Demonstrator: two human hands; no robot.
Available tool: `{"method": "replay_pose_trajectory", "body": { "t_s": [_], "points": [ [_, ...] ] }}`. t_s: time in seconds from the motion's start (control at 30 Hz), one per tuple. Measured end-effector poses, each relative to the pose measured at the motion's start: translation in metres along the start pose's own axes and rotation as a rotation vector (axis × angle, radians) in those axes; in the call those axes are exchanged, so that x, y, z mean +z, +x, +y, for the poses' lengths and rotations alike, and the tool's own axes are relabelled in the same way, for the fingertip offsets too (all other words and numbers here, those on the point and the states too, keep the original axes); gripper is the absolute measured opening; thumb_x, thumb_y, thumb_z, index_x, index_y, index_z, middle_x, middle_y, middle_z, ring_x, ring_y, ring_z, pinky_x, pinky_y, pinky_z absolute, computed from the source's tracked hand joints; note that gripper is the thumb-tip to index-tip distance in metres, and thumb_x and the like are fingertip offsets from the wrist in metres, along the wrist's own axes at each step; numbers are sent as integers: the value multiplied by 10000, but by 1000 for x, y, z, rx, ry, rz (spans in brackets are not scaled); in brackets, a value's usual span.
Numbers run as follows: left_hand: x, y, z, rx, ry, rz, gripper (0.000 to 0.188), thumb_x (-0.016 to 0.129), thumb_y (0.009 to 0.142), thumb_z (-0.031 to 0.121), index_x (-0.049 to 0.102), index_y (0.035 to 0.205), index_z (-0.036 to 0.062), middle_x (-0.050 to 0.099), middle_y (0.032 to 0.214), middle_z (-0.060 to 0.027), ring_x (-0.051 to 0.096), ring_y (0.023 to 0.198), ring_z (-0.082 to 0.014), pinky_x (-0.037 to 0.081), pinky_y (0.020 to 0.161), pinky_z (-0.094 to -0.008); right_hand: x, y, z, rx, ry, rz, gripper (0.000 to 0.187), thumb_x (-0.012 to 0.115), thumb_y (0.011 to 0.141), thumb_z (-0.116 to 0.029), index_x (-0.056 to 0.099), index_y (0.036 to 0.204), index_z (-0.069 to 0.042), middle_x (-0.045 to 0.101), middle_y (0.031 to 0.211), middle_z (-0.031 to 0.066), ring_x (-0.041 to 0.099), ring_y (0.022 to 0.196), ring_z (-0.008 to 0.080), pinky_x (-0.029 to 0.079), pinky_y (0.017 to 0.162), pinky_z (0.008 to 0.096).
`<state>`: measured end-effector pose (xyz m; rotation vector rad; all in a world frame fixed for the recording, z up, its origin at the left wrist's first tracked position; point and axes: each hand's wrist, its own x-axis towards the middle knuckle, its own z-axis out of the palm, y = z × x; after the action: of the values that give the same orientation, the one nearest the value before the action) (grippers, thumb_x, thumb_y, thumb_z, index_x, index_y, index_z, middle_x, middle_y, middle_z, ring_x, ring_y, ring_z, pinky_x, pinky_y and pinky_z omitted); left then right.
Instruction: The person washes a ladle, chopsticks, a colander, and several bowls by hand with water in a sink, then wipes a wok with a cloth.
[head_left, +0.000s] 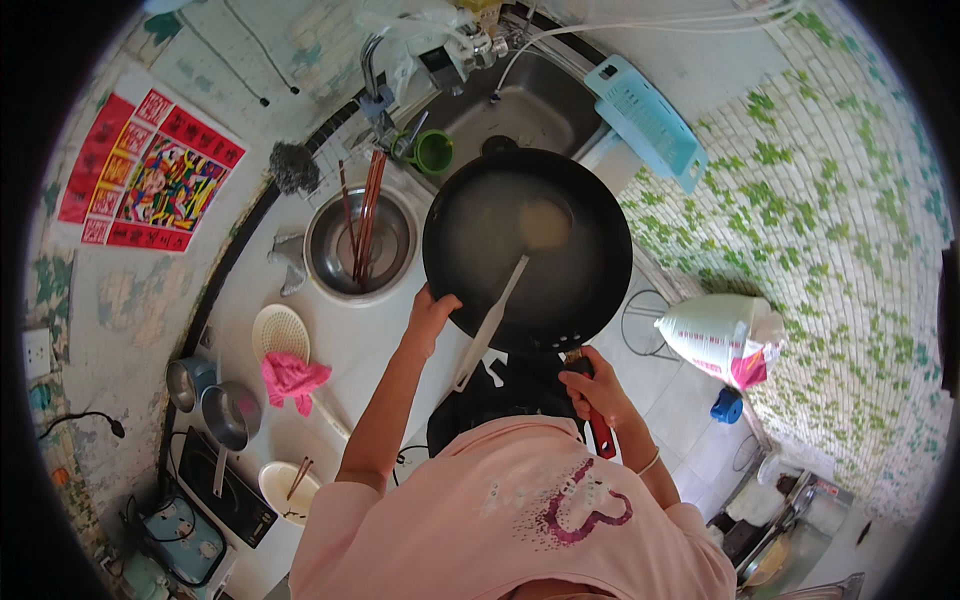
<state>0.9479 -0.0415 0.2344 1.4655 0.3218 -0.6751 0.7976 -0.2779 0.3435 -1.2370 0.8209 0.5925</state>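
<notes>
A large black wok [597, 285] with cloudy liquid in it is held before me, its far rim overlapping the sink's near edge in the view. My right hand [593, 387] is closed around its red-and-black handle [603, 435]. My left hand [432, 314] grips the wok's near left rim, thumb over the edge. A ladle [490, 328] leans in the wok. Its round bowl lies under the liquid and its pale handle sticks out over the near left rim, touched by neither hand.
Beyond the wok is a steel sink [560, 95] with a tap [372, 65], a green cup [433, 150] and a blue rack [650, 115]. Left on the counter stand a steel basin [325, 275] with chopsticks, a strainer [280, 328], a pink cloth [292, 378] and a saucepan [235, 420].
</notes>
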Motion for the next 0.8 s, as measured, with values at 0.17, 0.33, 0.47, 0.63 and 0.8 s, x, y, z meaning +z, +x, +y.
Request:
{"method": "replay_pose_trajectory", "body": {
  "t_s": [0.17, 0.33, 0.47, 0.63, 0.8],
  "points": [
    [33, 89, 37, -52, -75, 94, 351, 565, 699, 85, 553, 1036, -10, 598, 874, -66, 538, 786, -150, 434, 703, -287, -49, 89, -92, 5, -95, -95, 345, 611, 836, -65, 409, 1115, -40, 453, 575, 25, 399, 382, 89, 326, 328, 244],
    [45, 176, 22, -136, -178, 168, 348, 567, 706, 83, 559, 1050, 28, 595, 837, -43, 551, 724, -139, 446, 630, -265, -85, 176, -170, 22, -244, -185, 345, 611, 840, -88, 412, 1115, -22, 458, 576, 31, 409, 377, 98, 331, 330, 247],
    [77, 222, 37, -199, -248, 318, 335, 569, 720, 76, 556, 1054, 51, 588, 786, -25, 537, 640, -121, 412, 535, -253, -116, 244, -206, -17, -365, -261, 376, 616, 836, -111, 407, 1135, -20, 473, 571, 39, 428, 369, 110, 343, 336, 255],
    [78, 272, 7, -195, -412, 420, 383, 555, 725, 54, 528, 1106, 69, 566, 731, -14, 505, 553, -110, 401, 477, -236, -124, 302, -240, -78, -571, -233, 383, 628, 828, -137, 406, 1117, -20, 498, 555, 53, 458, 361, 129, 366, 344, 268],
    [103, 307, 15, -357, -383, 461, 350, 552, 748, 67, 510, 1095, 39, 568, 779, -76, 552, 614, -180, 460, 528, -314, -142, 343, -259, -148, -847, -114, 426, 650, 817, -178, 375, 1115, -45, 504, 536, 57, 473, 357, 148, 375, 351, 279]
  ]
}}
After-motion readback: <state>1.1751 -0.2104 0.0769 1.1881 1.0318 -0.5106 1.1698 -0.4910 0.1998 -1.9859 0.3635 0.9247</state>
